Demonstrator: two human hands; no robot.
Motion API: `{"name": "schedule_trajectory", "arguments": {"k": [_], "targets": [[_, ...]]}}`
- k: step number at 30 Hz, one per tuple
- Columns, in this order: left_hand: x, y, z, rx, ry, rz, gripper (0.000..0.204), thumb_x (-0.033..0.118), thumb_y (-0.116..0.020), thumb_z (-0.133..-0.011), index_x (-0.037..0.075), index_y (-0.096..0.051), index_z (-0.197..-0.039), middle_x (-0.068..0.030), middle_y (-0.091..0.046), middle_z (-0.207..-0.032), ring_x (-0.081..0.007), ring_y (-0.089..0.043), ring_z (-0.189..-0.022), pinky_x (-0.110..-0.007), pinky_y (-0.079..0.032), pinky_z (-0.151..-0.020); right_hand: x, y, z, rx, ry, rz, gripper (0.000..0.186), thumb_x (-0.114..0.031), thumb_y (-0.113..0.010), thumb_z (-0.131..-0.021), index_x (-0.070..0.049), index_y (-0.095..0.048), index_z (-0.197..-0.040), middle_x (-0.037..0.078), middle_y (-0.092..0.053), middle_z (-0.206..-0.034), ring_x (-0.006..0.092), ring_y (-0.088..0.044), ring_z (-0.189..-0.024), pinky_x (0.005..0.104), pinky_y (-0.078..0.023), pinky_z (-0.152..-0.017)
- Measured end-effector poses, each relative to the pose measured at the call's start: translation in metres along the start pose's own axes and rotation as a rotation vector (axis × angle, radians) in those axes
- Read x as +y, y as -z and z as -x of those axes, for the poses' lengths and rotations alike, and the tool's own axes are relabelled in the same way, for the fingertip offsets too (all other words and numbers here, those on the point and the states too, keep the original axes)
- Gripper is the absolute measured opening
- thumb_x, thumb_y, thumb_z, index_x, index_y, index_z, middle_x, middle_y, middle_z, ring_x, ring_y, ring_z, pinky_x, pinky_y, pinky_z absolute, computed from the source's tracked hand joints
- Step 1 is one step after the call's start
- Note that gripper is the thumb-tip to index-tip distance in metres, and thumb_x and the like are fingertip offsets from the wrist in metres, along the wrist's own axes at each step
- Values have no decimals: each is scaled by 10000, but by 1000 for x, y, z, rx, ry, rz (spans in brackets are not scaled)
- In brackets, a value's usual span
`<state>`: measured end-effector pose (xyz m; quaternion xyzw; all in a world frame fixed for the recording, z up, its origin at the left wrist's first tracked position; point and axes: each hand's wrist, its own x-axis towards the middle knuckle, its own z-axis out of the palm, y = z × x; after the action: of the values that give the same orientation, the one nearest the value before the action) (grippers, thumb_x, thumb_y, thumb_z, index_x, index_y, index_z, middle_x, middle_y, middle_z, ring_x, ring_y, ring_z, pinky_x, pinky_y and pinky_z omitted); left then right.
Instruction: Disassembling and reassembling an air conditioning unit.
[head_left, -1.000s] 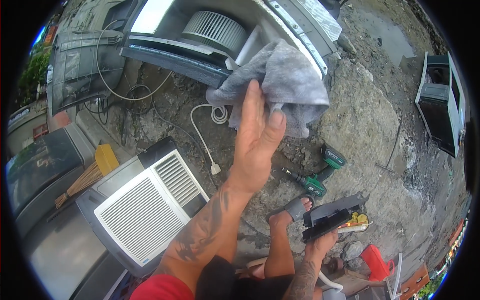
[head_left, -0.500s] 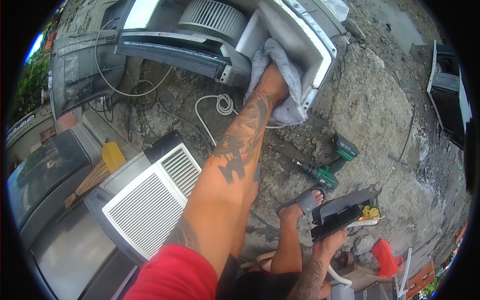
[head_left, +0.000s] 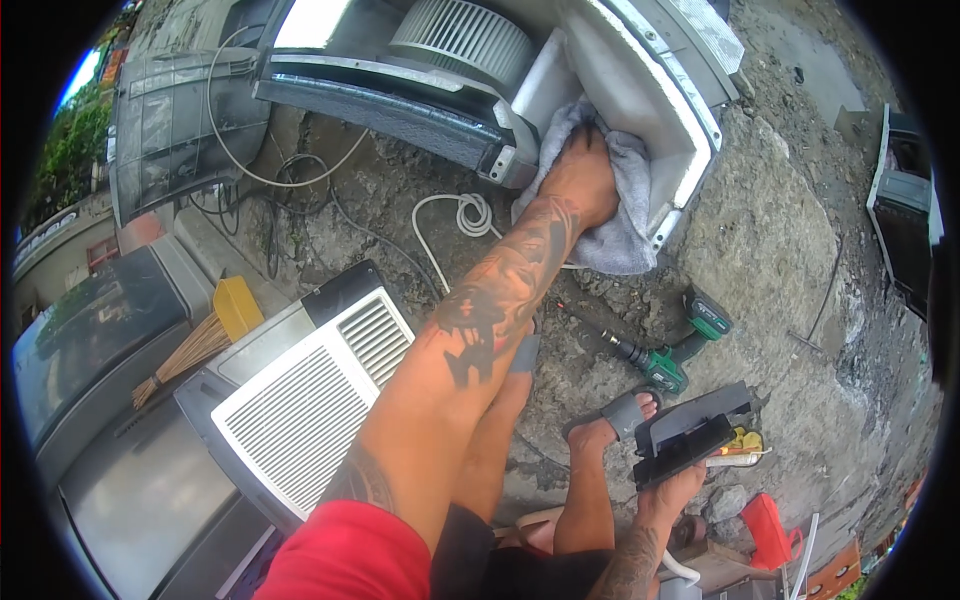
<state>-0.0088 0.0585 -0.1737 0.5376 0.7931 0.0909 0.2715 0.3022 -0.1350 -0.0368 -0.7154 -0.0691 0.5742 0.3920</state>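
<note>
My left hand is closed on a grey towel, pressed against the inner corner of an opened air conditioner's pale foam-lined casing. Its fingertips are partly lost in the folds. Beside it sit a white blower wheel and a dark finned coil. Lower right, my right hand grips a black plastic part, angular with a flat panel, held over the ground next to my sandalled foot. The fingers beneath that part are mostly hidden.
A green cordless drill with a long bit lies on rough ground. A white louvred front grille leans at left, near a straw broom and a yellow dustpan. Coiled white cable lies below the casing. A red object is lower right.
The view has shifted, so the casing sits further right and lower. My left hand has moved over the towel, showing more of its back. My right hand still holds the black part.
</note>
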Motion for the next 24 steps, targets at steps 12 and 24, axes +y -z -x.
{"name": "schedule_trajectory", "arguments": {"k": [12,24], "targets": [[-37,-9,-7,-459,-475,-189,320,172,-578,-828,10,-662,-1092,-249,-645,-1137,-386,-618,-1075,-433,-484,-947,1,-1,4,-38,-25,-3,243,-119,-560,-963,-1,-587,-1174,99,-659,-1082,203,-662,-939,336,-549,-812],[-45,-138,266,-204,93,360,567,460,-625,-852,21,-611,-1211,-227,-618,-1211,-402,-567,-1154,-462,-414,-995,-28,-1,0,-64,81,-9,261,-42,-616,-921,22,-592,-1173,138,-680,-1078,222,-676,-954,329,-556,-832]]}}
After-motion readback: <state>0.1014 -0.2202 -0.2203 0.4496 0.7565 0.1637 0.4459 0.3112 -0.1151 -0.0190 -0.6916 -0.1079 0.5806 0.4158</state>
